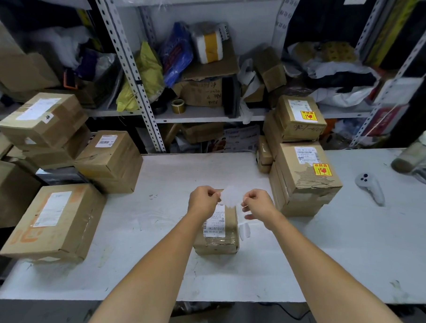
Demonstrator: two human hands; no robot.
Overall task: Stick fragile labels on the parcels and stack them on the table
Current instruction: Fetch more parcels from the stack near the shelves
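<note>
A small brown parcel (218, 234) with a white shipping label lies on the white table (134, 263) in front of me. Above its far end, my left hand (203, 200) and my right hand (257, 203) each pinch an edge of a blurred pale label sheet (231, 196). Its print is not readable. On the right stand two stacked parcels, the upper (299, 117) and the lower (304, 177), each bearing a yellow and red fragile sticker (322, 170).
Several unlabelled cardboard boxes crowd the table's left side, the nearest large one (55, 221) at the front left. A white controller (370, 187) and a jar (415, 153) lie at the right. A scrap of backing paper (244, 230) sits beside the small parcel. Cluttered metal shelves stand behind.
</note>
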